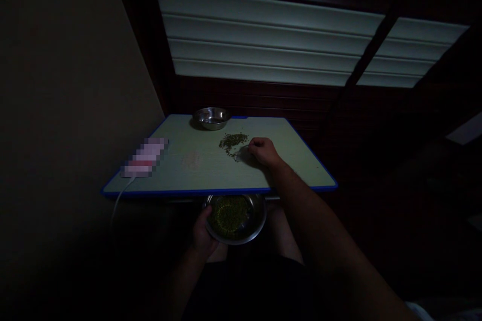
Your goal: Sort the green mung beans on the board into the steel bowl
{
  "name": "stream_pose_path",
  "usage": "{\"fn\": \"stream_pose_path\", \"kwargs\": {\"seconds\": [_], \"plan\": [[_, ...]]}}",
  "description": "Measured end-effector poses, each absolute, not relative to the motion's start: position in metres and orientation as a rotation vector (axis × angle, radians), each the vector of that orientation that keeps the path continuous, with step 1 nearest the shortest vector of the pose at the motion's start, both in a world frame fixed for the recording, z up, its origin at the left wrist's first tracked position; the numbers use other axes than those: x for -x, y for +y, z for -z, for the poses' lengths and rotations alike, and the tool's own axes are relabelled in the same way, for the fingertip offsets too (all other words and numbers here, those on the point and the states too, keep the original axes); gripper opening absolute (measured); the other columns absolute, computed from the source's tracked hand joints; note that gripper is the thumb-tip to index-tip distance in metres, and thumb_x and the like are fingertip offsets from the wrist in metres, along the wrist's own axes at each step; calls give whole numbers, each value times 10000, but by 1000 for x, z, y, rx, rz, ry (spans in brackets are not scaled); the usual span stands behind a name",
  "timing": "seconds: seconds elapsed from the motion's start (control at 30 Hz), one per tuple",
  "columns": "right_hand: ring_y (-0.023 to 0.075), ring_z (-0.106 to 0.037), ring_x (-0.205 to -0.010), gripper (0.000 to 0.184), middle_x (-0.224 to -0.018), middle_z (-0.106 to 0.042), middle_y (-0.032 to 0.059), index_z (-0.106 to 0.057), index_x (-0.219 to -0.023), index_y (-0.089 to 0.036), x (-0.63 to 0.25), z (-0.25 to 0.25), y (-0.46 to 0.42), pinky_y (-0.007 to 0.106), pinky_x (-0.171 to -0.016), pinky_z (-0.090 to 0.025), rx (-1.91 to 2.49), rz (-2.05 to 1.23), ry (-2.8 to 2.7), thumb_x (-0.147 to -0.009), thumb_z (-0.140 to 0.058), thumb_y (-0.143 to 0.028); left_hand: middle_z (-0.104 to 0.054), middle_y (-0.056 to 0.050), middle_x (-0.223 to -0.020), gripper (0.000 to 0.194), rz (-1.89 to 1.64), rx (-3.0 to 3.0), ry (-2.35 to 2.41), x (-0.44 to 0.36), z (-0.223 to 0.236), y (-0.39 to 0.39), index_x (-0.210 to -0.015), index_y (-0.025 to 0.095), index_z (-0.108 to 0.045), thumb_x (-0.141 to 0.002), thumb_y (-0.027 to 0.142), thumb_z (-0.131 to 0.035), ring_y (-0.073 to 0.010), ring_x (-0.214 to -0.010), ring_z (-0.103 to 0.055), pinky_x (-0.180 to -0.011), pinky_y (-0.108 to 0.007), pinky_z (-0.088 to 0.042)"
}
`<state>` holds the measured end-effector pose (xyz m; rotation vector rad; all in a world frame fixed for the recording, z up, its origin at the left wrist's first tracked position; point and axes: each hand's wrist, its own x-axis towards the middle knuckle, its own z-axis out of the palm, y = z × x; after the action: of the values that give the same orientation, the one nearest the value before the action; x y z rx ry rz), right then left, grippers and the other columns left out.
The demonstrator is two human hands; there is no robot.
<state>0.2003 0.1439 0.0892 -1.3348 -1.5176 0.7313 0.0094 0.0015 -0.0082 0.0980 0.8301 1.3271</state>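
My left hand (204, 230) grips the left rim of a metal bowl (256, 232), held just below the table's front edge. Small green grains (229, 214), like mung beans, cover much of the bowl's inside. Over the table, my right hand (262, 151) is closed around a thin, shiny spoon (241, 151). The spoon's end points left and touches the near edge of a loose pile of small brownish-green grains (233, 141). Dim light hides the finer detail of the grains and the spoon.
The pale table (211, 173) has a blue edge. A second metal bowl (212, 119) stands at its back left. On the left side lies a blurred-out phone-like object (145, 159) with a white cable (118, 200). A wall (75, 85) rises at left, slatted panels (271, 40) behind.
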Motion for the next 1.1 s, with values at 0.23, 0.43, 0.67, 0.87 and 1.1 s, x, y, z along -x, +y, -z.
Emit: {"fn": "stream_pose_path", "kwargs": {"seconds": [0.23, 0.43, 0.67, 0.87, 1.1], "plan": [[97, -397, -519, 123, -505, -463, -35, -532, -531, -168, -203, -87, 147, 236, -521, -306, 1340, -684, -1541, -567, -496, -280, -764, -109, -812, 198, -1317, -101, 834, -10, 9, 2, -800, 131, -732, -738, 265, -601, -294, -893, -698, -929, -461, -490], [94, -396, -488, 106, -489, -464, -30, -540, -531, -164, -202, -88, 145, 236, -487, -290, 1331, -795, -1531, -556, -523, -266, -765, -114, -801, 212, -1299, -96, 822, -9, 11, 3, -776, 133, -735, -748, 270, -575, -287, -828, -709, -922, -477, -493], [98, -408, -506, 121, -504, -481, -24, -555, -541, -165, -202, -86, 148, 238, -506, -317, 1363, -724, -1567, -574, -518, -275, -766, -102, -802, 204, -1307, -133, 768, -8, 12, 3, -791, 143, -736, -730, 289, -606, -296, -862, -706, -931, -480, -487], [109, -434, -533, 138, -515, -488, -26, -563, -562, -167, -205, -85, 149, 236, -521, -320, 1442, -591, -1565, -594, -490, -280, -764, -95, -787, 185, -1300, -111, 816, -8, 15, 3, -778, 156, -731, -725, 283, -607, -296, -872, -703, -926, -473, -490], [106, -428, -545, 137, -532, -496, -26, -552, -554, -168, -204, -85, 149, 234, -539, -335, 1371, -632, -1566, -591, -502, -290, -764, -105, -813, 190, -1314, -126, 799, -7, 17, 3, -807, 145, -730, -722, 279, -626, -304, -909, -696, -928, -468, -492]]}}
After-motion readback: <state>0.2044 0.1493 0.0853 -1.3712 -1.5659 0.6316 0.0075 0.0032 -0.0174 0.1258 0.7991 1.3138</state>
